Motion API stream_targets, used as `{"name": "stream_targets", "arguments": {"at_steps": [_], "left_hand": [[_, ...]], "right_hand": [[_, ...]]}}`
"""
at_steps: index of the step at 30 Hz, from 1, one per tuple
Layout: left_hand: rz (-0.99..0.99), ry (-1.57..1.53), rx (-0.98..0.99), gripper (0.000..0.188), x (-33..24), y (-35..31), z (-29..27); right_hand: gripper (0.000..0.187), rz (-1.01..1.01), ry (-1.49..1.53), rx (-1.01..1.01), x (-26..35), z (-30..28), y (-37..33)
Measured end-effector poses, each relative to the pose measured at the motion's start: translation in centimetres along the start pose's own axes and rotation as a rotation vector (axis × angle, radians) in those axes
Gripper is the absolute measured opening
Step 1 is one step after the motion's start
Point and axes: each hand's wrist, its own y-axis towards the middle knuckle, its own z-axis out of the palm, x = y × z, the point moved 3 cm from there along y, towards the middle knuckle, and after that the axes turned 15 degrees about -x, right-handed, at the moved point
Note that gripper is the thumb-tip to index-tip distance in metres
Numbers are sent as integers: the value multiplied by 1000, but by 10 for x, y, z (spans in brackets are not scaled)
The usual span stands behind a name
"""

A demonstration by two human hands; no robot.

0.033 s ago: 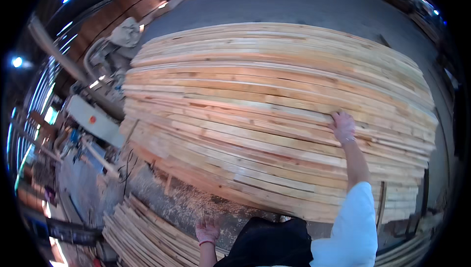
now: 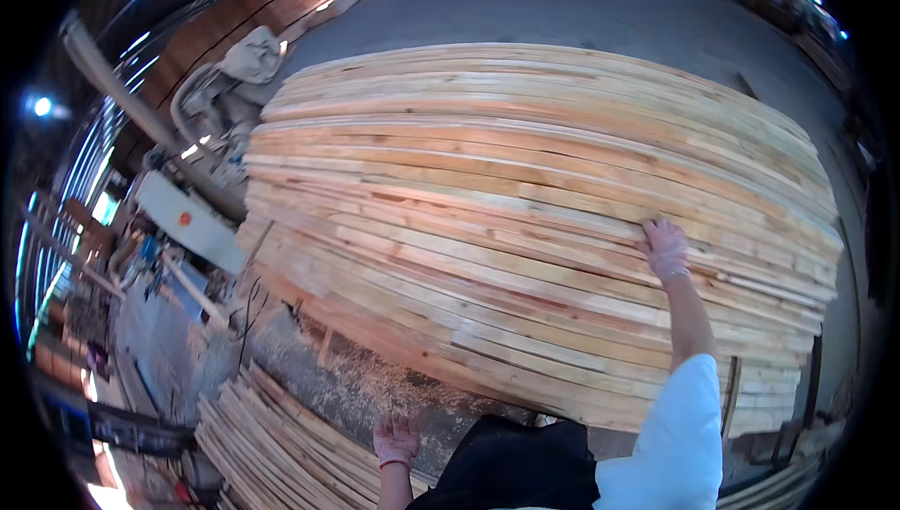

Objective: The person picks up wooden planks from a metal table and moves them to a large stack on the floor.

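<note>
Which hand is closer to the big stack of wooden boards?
Right. The right hand is on top of the big stack of wooden boards, toward its right end; the left hand is apart from it, on the person's side of its near edge.

This is a woodworking workshop. Stacked wooden boards [image 2: 525, 238], scattered wood shavings [image 2: 389, 374] and a red-buttoned machine [image 2: 204, 236] show it.
</note>
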Motion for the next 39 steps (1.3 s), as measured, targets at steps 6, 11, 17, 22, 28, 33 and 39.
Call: {"name": "stream_targets", "arguments": {"at_steps": [6, 11, 17, 22, 28, 33, 39], "left_hand": [[-18, 80, -34, 33, 17, -11, -5], [-165, 211, 278, 31, 61, -29, 45], [-245, 490, 467, 38, 117, -61, 111], [-562, 577, 931, 25, 164, -107, 157], [-503, 531, 654, 26, 168, -98, 127], [-663, 357, 733, 27, 139, -84, 85], [-730, 307, 845, 30, 97, -87, 40]], "right_hand": [[26, -94, -23, -61, -17, 19, 6], [22, -128, -26, 54, -8, 2, -28], [19, 65, 584, 150, 53, -52, -148], [12, -84, 417, 141, 125, -103, -245], [42, -159, 182, 243, 131, -150, -374], [64, 247, 176, 567, 55, -175, -491], [52, 272, -66, 725, 48, -177, -565]]}}
